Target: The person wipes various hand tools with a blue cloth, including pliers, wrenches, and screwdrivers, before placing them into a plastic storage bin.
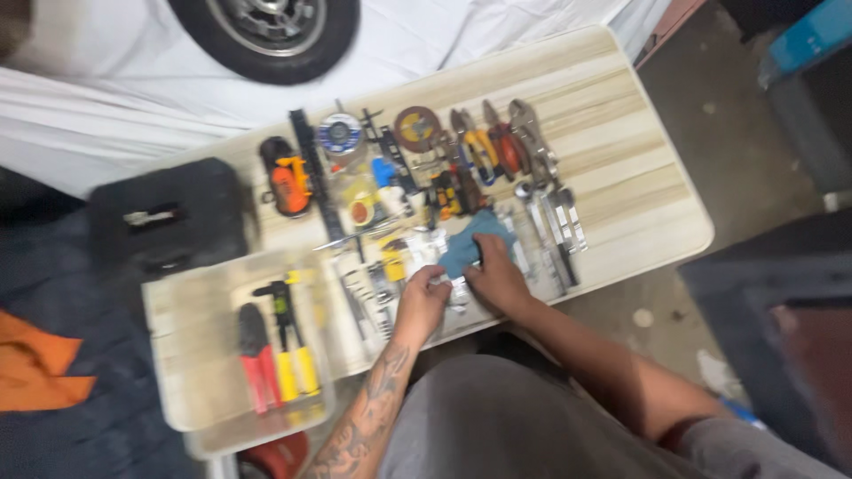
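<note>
No packages, labels, signs or screens in view

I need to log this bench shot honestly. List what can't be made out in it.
- Small metal piece, head view: covered by the fingers of the left hand and right hand; its kind is unclear.
- Blue cloth: partly under the right hand.
- Tools in the middle of the table: motion blur smears the small ones together.
- Wheel: cut off by the top edge.
- Clear bin: near corner hidden by something red.

Bare forearms, tattooed left arm [368, 404], grey shirt, grey sleeve edge at right
</note>
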